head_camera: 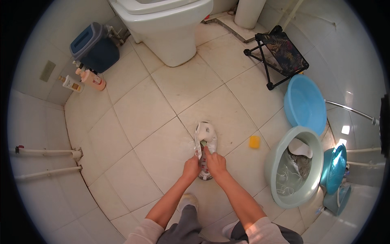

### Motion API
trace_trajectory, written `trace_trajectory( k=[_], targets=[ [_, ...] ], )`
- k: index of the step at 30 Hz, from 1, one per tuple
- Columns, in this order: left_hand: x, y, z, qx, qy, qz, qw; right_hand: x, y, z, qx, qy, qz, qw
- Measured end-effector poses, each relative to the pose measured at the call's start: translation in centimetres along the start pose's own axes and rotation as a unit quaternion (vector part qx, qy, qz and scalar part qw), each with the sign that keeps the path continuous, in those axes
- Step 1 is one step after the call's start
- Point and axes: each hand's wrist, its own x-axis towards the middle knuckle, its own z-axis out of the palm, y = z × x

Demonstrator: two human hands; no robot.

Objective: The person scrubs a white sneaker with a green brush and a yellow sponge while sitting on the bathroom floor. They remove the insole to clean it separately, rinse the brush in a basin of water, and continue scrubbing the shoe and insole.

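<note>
A white shoe (206, 134) without laces lies on the tiled floor in front of me, toe pointing away. Its opening is spread, showing an insole (203, 163) with red printing. My left hand (192, 167) grips the left edge of the opening. On the opposite edge is my right hand (215, 163), its index finger reaching forward into the opening beside a pale green patch. The fingertips inside are partly hidden. To the right of the shoe, a yellow block (254, 142), a sponge or soap, rests on the floor.
At right stands a pale green basin (272, 183) holding water, laces and another shoe (300, 148). Behind it are a blue basin (307, 100) and a folding stool (283, 53). A toilet (170, 36) stands ahead; a bin (97, 50) and pump bottles (93, 80) stand at left.
</note>
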Motion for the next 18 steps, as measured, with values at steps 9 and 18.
trace_trajectory(
  k=[9,18],
  targets=[
    [0.0,-0.5,-1.3,-0.058,0.025,-0.067,0.996,-6.0,0.0,-0.5,-0.025,-0.06,-0.005,0.998],
    [0.2,6.4,-3.2,-0.045,0.204,0.181,0.961,-2.7,6.3,-7.2,0.272,0.132,-0.056,0.951]
  ],
)
